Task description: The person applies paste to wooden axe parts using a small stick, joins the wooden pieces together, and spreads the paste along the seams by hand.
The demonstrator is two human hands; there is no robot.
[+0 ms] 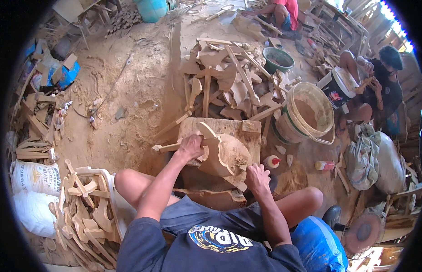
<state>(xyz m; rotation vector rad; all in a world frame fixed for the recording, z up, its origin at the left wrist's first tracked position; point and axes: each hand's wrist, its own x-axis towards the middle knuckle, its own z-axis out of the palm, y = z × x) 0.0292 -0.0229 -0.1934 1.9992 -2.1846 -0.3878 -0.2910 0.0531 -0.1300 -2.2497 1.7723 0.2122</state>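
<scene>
My left hand (pixel 191 147) is wrapped round a pale wooden piece, with a straight bar (pixel 168 148) sticking out to the left and a broad curved blade shape (pixel 215 159) on the right. The piece is held over a low wooden work block (pixel 192 126) in front of my lap. My right hand (pixel 258 177) is closed at the block's near right corner; whatever its fingers hold is hidden. Between the hands lie a rounded pale wooden surface (pixel 236 147) and a small heap of sawdust (pixel 241 163).
Beyond the block is a pile of cut wooden parts (pixel 224 77). A large bucket (pixel 306 111), a green basin (pixel 278 59) and a glue bottle (pixel 272 161) stand to the right. More parts fill a chair (pixel 90 211) at left. A fan (pixel 364 231) and two other people are nearby.
</scene>
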